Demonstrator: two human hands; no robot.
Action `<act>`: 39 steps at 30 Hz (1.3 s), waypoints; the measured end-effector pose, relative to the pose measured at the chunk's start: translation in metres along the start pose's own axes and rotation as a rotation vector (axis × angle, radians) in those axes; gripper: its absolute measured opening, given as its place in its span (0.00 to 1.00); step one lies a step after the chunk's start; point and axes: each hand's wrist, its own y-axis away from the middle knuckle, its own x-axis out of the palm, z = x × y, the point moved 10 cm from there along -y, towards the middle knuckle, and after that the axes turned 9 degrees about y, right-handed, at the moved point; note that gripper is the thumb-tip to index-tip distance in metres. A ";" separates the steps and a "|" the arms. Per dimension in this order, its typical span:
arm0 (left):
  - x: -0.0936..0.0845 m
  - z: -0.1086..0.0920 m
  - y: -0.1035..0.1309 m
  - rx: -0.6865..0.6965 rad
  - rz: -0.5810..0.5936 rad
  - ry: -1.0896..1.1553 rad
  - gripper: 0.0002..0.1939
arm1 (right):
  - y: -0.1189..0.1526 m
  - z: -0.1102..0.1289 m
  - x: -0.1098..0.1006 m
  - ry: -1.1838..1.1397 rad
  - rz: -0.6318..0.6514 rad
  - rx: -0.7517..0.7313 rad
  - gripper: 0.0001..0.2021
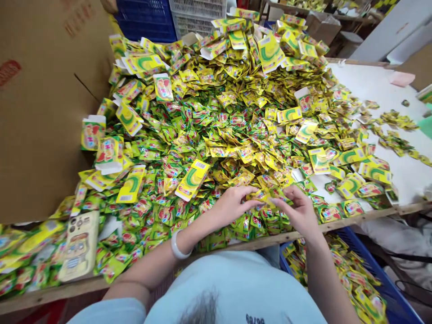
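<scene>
My left hand (236, 203) reaches in from the left over a heap of small wrapped packets, its thumb and fingers closed on a small yellow packet (261, 196). Facing it from the right, my right hand (299, 209) has its thumb at the packet's other end and its index finger curled; its grip is partly lost among the similar wrappers. Green packets (248, 227) lie just below both hands. Left of my left hand rests a flat yellow-green box (193, 180) with a barcode end.
A large brown carton (43, 112) stands at the left. A phone in a cartoon case (80, 246) lies near the wooden table edge (270, 240). Below right is a blue crate (388, 288) of yellow boxes. Scattered packets (398, 119) lie on the white tabletop; more crates (199, 18) stand behind.
</scene>
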 end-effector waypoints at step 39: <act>-0.084 -0.025 0.107 0.209 -0.355 -0.285 0.17 | 0.024 0.069 0.126 0.402 0.476 -0.718 0.16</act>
